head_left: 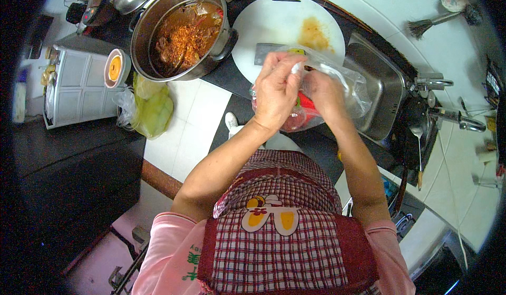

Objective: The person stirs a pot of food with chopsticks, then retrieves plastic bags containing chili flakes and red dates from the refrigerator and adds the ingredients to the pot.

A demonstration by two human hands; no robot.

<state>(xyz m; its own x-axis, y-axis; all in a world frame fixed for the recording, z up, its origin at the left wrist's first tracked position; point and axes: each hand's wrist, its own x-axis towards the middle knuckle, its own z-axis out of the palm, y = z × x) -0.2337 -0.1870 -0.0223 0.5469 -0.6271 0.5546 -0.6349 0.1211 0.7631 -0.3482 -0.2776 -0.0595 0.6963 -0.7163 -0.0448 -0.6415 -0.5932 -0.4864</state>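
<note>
My left hand (276, 89) and my right hand (325, 93) are close together over the near edge of a round white cutting board (272, 22). Between them they hold a clear plastic bag (355, 93), its top bunched in the fingers of my left hand. Red and green packaging (307, 103) shows through the bag below my hands. The blade of a cleaver (265, 52) lies on the board, partly hidden behind my left hand. A brown wet stain marks the board. To the left stands a steel pot (138, 46) of reddish-brown broth with meat and spices.
A steel sink (381, 93) with taps (433, 82) lies to the right. On the left are a white drawer unit (75, 85), a small bowl with orange contents (115, 69) and a hanging green plastic bag (152, 111). A long-handled spoon (420, 149) lies beyond the sink.
</note>
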